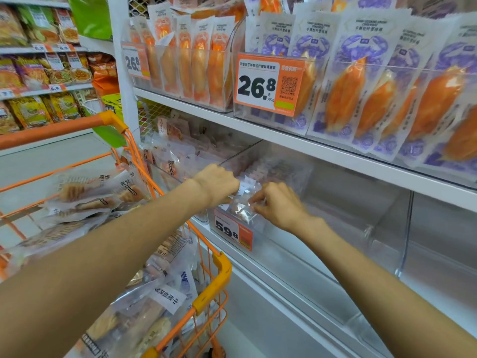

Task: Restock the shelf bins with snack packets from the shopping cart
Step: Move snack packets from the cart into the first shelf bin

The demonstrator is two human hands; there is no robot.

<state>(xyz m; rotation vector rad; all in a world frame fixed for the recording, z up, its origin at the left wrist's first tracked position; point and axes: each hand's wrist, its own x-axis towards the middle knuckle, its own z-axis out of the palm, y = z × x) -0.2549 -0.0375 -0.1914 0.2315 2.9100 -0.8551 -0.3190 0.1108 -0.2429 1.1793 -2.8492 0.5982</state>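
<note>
Head view: we pinch a small clear plastic snack packet [242,202] between our left hand [216,186] and right hand [277,206], fingers curled on its edges, at the front of the clear shelf bin [335,202]. At seven o'clock sits the orange wire shopping cart [214,277].

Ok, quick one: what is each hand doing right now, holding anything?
Left hand: fingers curled round the clear snack packet at the bin front.
Right hand: pinches the same packet.
</note>
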